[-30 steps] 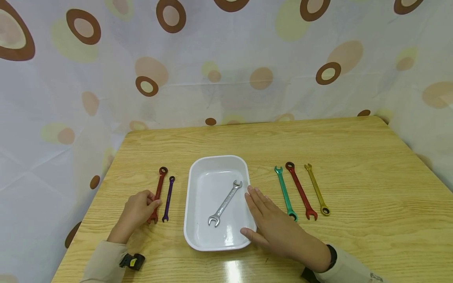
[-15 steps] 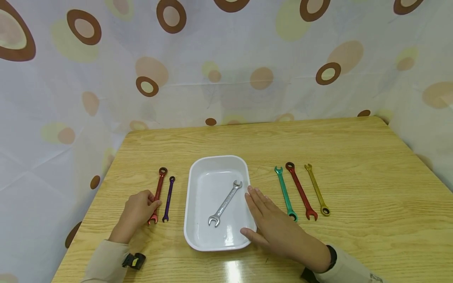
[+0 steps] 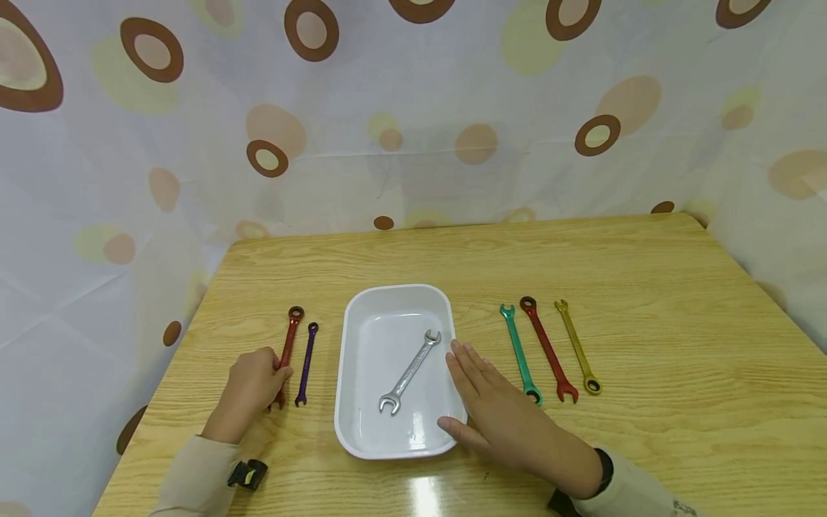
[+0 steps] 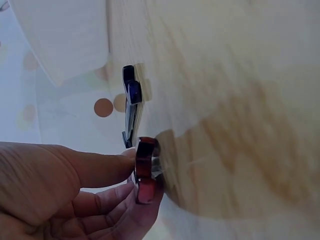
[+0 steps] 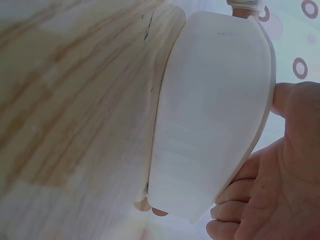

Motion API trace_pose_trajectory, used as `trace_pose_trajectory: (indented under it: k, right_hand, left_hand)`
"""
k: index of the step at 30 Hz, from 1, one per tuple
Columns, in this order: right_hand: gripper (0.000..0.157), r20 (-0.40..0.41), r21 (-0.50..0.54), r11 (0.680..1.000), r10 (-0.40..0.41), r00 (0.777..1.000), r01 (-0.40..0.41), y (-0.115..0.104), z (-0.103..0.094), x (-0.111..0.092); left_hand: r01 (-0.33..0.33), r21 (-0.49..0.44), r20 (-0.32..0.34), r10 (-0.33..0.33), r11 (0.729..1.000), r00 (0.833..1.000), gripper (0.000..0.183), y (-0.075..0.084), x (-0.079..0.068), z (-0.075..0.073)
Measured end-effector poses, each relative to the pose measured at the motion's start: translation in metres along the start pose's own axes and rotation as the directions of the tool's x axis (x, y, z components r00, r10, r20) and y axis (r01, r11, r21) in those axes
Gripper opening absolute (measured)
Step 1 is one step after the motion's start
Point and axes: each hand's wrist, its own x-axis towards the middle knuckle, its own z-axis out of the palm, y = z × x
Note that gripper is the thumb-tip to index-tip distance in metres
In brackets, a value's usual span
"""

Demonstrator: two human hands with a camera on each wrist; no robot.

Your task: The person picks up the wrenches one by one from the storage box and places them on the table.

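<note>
At the left of the table, my left hand [image 3: 248, 384] pinches a red combination wrench [image 3: 291, 337] between thumb and fingers. Its open end shows close up in the left wrist view, tilted just off the wood. Right beside it lies a purple combination wrench [image 3: 307, 365], untouched. My right hand [image 3: 510, 420] rests on the right rim of a white tray [image 3: 342, 373], fingers straight and thumb over the edge. Inside that tray a silver open-end wrench [image 3: 410, 373] lies diagonally. In the right wrist view the tray's side wall [image 5: 210, 110] stands beside my fingers.
Right of the tray, a green wrench [image 3: 517, 345], another red wrench [image 3: 548, 345] and a yellow wrench [image 3: 577, 345] lie side by side on the wooden table [image 3: 678, 323]. A patterned cloth [image 3: 426, 108] hangs behind the table's back edge.
My left wrist has shifted slightly to the right, and the pinched red wrench has changed its tilt a little. My right hand and the tray look unmoved.
</note>
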Motion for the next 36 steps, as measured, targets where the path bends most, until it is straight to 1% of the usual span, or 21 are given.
trace_pose_trajectory:
  k: [3, 8, 15, 23, 33, 36]
  right_hand:
    - [0.08, -0.004, -0.003, 1.0, -0.001, 1.0, 0.001, -0.0002, -0.0002, 0.0001]
    - [0.079, -0.012, -0.005, 1.0, -0.004, 1.0, 0.004, -0.0005, -0.0009, 0.0]
    - [0.079, -0.013, 0.0, 1.0, -0.002, 1.0, 0.002, -0.0007, -0.0009, 0.0004]
    - [0.08, -0.001, 0.002, 1.0, 0.003, 1.0, -0.003, -0.0008, -0.0005, 0.0003]
    - [0.079, 0.002, 0.005, 1.0, -0.003, 1.0, 0.003, -0.0004, -0.0007, 0.0001]
    - [0.079, 0.006, 0.001, 1.0, 0.0, 1.0, 0.0, -0.0003, -0.0015, 0.0005]
  left_hand:
    - [-0.017, 0.049, -0.016, 0.018, 0.999, 1.0, 0.02, 0.0, 0.001, 0.0001]
    - [-0.021, 0.091, -0.023, 0.024, 0.996, 0.999, 0.02, 0.0004, 0.0021, -0.0006]
    - [-0.019, 0.1, -0.025, 0.022, 0.995, 0.999, 0.02, -0.0001, 0.0018, -0.0006]
    - [-0.029, 0.085, -0.021, 0.03, 0.996, 0.999, 0.02, 0.0, 0.0005, -0.0007]
    - [-0.021, 0.095, -0.009, 0.022, 0.995, 1.0, 0.021, 0.0002, 0.0027, -0.0018]
    - [-0.037, 0.098, -0.007, 0.038, 0.995, 0.999, 0.021, 0.0001, 0.0048, -0.0026]
